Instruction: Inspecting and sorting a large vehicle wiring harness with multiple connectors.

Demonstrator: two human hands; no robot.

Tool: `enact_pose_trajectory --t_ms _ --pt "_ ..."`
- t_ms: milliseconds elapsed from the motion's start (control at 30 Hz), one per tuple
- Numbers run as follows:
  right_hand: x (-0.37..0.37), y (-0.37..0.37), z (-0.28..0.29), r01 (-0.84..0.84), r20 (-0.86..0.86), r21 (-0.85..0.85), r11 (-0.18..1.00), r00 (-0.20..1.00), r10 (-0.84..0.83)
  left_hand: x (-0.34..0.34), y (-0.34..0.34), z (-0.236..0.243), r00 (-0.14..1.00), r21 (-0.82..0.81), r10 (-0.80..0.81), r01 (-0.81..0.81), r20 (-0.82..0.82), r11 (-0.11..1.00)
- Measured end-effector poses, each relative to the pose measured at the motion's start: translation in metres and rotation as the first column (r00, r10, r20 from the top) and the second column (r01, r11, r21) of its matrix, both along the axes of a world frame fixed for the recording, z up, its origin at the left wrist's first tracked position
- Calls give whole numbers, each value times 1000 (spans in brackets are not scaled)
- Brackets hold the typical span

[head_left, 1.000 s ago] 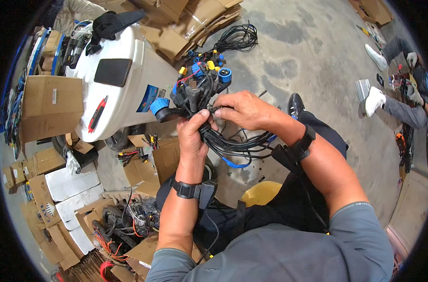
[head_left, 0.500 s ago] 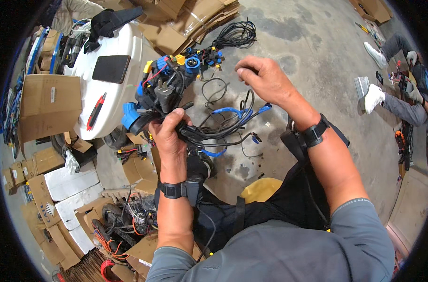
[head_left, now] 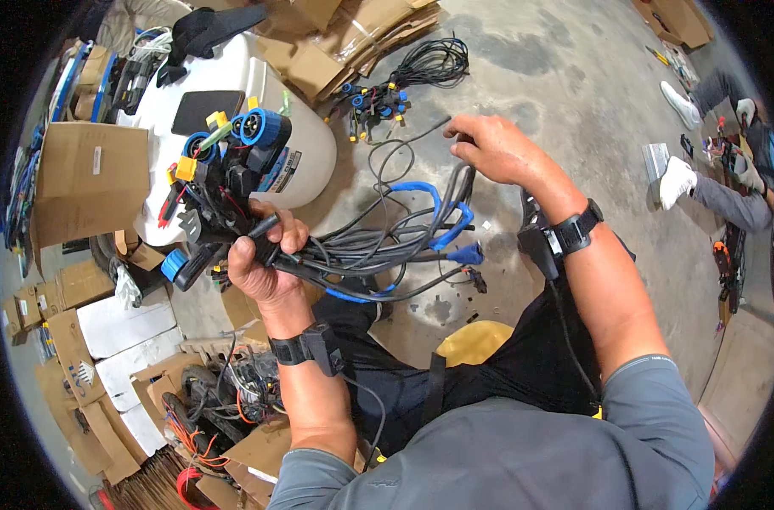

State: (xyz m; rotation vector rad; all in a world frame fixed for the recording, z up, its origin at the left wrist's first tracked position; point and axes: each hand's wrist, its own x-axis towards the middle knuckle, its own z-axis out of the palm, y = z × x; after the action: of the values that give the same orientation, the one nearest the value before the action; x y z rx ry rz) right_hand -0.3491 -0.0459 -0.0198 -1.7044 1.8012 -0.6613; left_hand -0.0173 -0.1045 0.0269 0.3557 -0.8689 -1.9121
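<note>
My left hand (head_left: pixel 264 259) is closed around a bundled wiring harness (head_left: pixel 370 246) of black cables with blue sleeves. Above and left of that hand, its head fans out into blue round connectors (head_left: pixel 262 127), yellow plugs (head_left: pixel 186 168) and a black plug. The cable loops trail to the right, over my legs. My right hand (head_left: pixel 497 149) is raised on the right with its fingers curled. A thin black cable (head_left: pixel 411 140) rises from the bundle to its fingertips; the exact grip there is hard to see.
A white plastic drum (head_left: pixel 306 161) at left bears a dark tablet-like device (head_left: pixel 207 110). Another cable coil (head_left: pixel 429 64) lies on the concrete floor beside flattened cardboard (head_left: pixel 344 42). Boxes and a wheeled part (head_left: pixel 209 399) crowd the lower left. Another person (head_left: pixel 727 195) sits far right.
My left hand has moved left and down, turning the harness so its connectors shift left and its cables spread out. My right hand has moved slightly right, and the thin cable now reaches it.
</note>
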Motion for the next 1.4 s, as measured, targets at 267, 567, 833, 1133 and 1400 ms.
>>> enact_pose_trajectory --t_ms 267,567,833,1133,1400 --pt "-5 -3 2 22 4 -83 996 1000 -22 -4 24 4 767 -97 340 -345 544 934" --pt "34 80 26 -28 337 -22 999 941 33 -32 90 -65 502 74 21 -169 865 983" --pt "94 177 -13 -164 432 107 981 896 103 -41 157 -122 587 283 -11 -373 810 884" --pt "111 174 -46 -174 134 195 965 980 149 -18 171 -111 817 411 76 -365 571 835" --pt "127 164 -48 -81 363 228 970 932 -8 -18 186 -92 884 421 12 -234 467 876"
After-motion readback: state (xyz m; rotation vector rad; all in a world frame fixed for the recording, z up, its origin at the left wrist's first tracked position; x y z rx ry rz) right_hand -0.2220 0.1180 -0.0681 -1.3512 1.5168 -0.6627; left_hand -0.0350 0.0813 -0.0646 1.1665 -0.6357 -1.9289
